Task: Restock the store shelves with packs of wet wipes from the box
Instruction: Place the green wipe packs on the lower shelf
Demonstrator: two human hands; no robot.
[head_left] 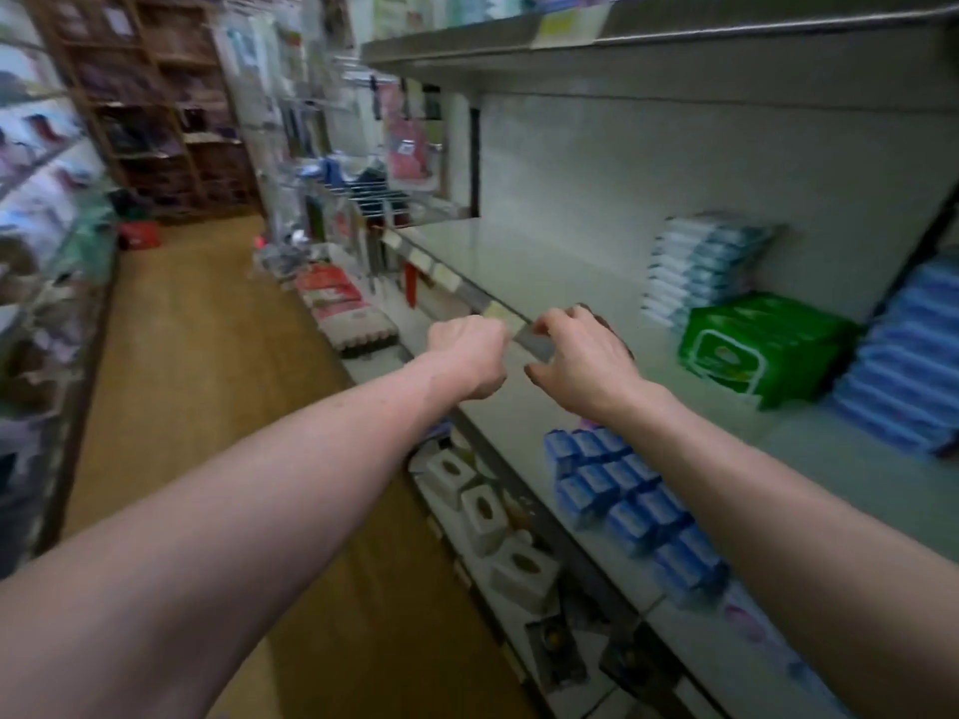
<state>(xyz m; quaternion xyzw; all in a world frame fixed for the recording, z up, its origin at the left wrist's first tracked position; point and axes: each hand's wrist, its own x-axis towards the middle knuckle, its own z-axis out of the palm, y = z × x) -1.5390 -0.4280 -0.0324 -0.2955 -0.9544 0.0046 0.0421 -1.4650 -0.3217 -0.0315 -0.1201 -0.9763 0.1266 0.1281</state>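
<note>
left hand (469, 355), right hand (581, 355) curled at shelf rail (475, 298), left of green wipes pack (763, 345); pinching rail or not, i couldn't tell. probably fixing labels before stocking.

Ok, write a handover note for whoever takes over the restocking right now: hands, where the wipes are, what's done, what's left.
Left hand: fingers curled at the front rail; too blurred to tell if it holds anything.
Right hand: pinches that rail, fingers above, thumb below.
Wipes: green packs, a white-teal stack and a blue stack sit at the right of the middle shelf; its left part is bare.
Box: not in view.
Left: neither hand carries a pack; probably fetch more for the bare stretch.
</note>
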